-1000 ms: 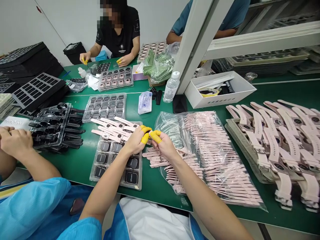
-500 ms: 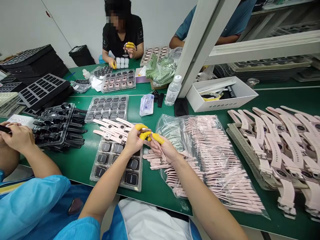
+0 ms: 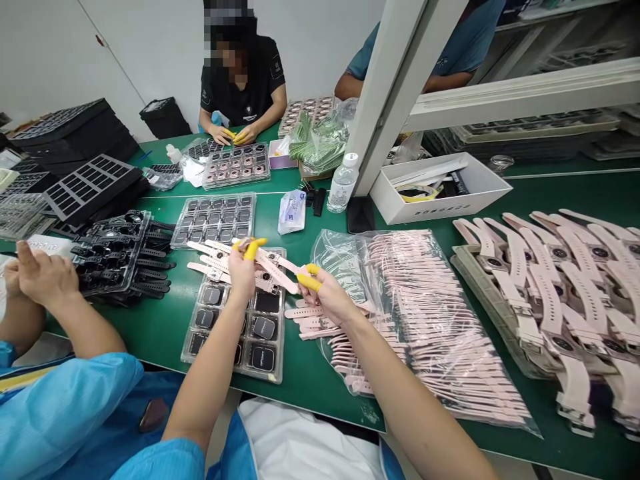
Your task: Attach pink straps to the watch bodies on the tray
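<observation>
Yellow finger covers are on both of my hands. My left hand [image 3: 242, 272] is closed in a pinch above the tray, on what looks like a pink-strapped watch [image 3: 267, 275], partly hidden by the fingers. My right hand [image 3: 325, 293] is closed at the end of this watch's strap, to the right of the tray. Beneath lies a clear plastic tray [image 3: 278, 370] with square dark watch cases in its compartments. Several pink-strapped watches [image 3: 213, 261] lie across its far edge. Loose pink straps [image 3: 315, 323] rest just under my right hand.
A clear bag of pink straps [image 3: 415, 287] lies right of my hands. Finished-looking pink watches [image 3: 555, 287] fill a tray at far right. Behind stand a water bottle [image 3: 343, 183], a tissue pack [image 3: 292, 212] and a white box [image 3: 435, 210]. Co-workers sit left and opposite.
My hands have moved apart, the left going left and up over the watches on the tray. The pink strap now stretches out between them. The co-worker opposite has lowered a hand.
</observation>
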`<act>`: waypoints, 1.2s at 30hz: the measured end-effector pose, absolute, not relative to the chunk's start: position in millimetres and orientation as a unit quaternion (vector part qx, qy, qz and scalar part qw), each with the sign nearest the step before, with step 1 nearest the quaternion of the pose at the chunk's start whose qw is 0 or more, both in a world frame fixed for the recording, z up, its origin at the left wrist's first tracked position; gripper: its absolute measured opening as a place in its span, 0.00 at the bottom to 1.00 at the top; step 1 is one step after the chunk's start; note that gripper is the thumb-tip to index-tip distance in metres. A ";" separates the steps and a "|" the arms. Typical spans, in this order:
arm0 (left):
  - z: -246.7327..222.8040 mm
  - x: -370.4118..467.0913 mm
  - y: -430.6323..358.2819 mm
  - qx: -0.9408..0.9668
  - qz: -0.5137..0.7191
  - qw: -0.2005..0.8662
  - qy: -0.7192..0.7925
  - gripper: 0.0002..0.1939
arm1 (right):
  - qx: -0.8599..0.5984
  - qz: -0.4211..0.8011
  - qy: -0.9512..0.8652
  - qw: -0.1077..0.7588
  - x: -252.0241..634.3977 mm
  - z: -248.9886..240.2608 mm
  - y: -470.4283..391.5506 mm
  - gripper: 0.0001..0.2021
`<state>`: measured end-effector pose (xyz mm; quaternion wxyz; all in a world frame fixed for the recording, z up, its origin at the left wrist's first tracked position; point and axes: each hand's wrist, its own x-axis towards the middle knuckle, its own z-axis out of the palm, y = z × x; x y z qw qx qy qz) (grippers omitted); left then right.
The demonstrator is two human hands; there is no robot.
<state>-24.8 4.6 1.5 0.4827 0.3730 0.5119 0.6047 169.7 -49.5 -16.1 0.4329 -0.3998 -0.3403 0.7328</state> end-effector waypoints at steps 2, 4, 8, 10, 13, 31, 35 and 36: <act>-4.3 -14.1 -1.6 0.414 0.538 0.537 0.501 0.27 | -0.383 0.727 -0.330 0.464 168.1 -15.6 -49.8 0.25; -9.7 -4.7 -7.6 0.451 0.493 0.565 0.484 0.30 | -0.368 0.731 -0.319 0.478 167.5 -14.1 -50.5 0.26; -15.9 0.4 -13.3 0.513 0.458 0.561 0.460 0.30 | -0.350 0.735 -0.319 0.486 168.1 -11.1 -51.6 0.28; -17.0 -1.5 -13.5 0.531 0.455 0.552 0.454 0.30 | -0.347 0.737 -0.321 0.482 168.2 -10.4 -52.0 0.29; -18.1 -4.0 -13.4 0.553 0.447 0.539 0.452 0.29 | -0.347 0.744 -0.323 0.471 167.5 -9.4 -53.0 0.29; -22.1 -10.9 -11.4 0.841 0.350 0.246 0.331 0.32 | -0.296 0.767 -0.357 0.443 163.2 -19.7 -52.7 0.21; -19.7 -11.0 -11.9 0.843 0.347 0.240 0.332 0.29 | -0.295 0.768 -0.352 0.447 163.2 -16.7 -51.0 0.22; -19.0 -11.1 -12.0 0.843 0.347 0.238 0.334 0.28 | -0.299 0.767 -0.350 0.447 163.3 -16.5 -50.7 0.22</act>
